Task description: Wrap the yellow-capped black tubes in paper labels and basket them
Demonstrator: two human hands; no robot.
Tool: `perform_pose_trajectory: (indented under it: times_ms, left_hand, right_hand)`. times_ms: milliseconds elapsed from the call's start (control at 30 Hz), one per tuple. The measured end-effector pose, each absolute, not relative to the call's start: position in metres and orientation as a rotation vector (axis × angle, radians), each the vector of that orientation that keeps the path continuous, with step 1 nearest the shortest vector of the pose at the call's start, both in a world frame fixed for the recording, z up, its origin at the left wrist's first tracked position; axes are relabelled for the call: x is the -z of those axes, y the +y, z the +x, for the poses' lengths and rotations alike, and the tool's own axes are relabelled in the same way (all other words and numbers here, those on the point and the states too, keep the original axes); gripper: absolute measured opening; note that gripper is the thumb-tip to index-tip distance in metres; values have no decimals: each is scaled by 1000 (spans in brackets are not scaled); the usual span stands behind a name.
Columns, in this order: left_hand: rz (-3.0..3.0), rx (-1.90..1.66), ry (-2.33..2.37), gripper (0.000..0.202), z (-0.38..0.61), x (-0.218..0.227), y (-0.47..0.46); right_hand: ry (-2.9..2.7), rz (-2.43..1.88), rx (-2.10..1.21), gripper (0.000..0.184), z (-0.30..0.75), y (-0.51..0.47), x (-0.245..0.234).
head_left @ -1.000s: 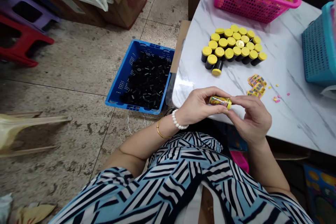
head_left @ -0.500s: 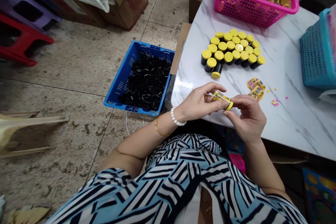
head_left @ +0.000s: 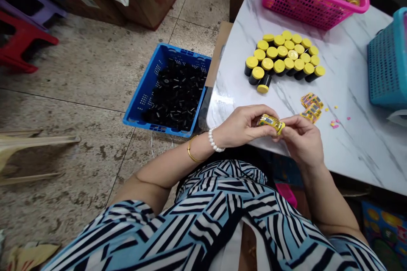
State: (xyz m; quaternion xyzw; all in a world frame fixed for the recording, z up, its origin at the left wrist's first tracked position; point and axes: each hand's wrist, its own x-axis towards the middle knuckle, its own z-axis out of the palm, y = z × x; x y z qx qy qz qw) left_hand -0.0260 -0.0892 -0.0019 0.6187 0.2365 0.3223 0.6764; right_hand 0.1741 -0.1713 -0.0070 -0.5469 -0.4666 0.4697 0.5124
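Note:
Between my two hands, over the table's near edge, lies a small canister (head_left: 267, 120) with a shiny yellow printed wrap and a yellow end. My left hand (head_left: 243, 125), with a pearl bracelet at the wrist, closes its thumb and fingers around the body. The thumb and fingertips of my right hand (head_left: 303, 137) pinch the yellow end. Just beyond lie several yellow printed labels (head_left: 311, 108) in a loose pile. Farther back stands a cluster of black canisters with yellow lids (head_left: 279, 66); one of them (head_left: 263, 84) leans or lies at the front.
A pink basket (head_left: 305, 2) full of yellow packed canisters stands at the back of the marble-patterned table (head_left: 356, 152). A teal basket (head_left: 386, 67) is at the right. Tiny pink and yellow bits (head_left: 334, 123) lie near the labels. On the floor, a blue crate (head_left: 136, 106) holds black pieces.
My right fingers have shifted on the canister's yellow end, and the canister has turned so that more of its printed wrap shows. The view has moved slightly.

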Motion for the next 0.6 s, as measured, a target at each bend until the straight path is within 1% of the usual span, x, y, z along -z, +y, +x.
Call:
perform_pose_trajectory:
  times_ms: [67,133,233,267,300,400,467,533,600]
  left_hand:
    - [1359,-709,490,27,-25,3,-87]
    - [1258,-649,505,31,-24,2,-84]
    - [1092,-537,558,40,-23,0,-83]
    - [1057,-509,558,45,-22,0,-84]
    - [1025,-485,550,49,-21,1,-84]
    - [893,-443,461,64,-18,3,-86]
    - [800,-439,393,69,-18,4,-86]
    - [761,-448,399,63,-18,5,-86]
    - [767,-458,469,56,-19,4,-85]
  right_hand:
    - [-1022,-1245,-1276,27,175,-168,9]
    - [-1029,-1197,-1288,25,180,-167,10]
    - [-1171,-1169,-1240,41,188,-166,9]
    - [-1239,-1167,-1218,43,190,-167,9]
    - [-1304,-1168,-1183,40,191,-167,8]
    - [-1371,-1151,-984,19,190,-167,10]
    - [-1308,-1131,-841,14,186,-167,12]
    - [-1292,-1137,-750,13,182,-166,13]
    - [-1384,-1172,-698,18,179,-166,11]
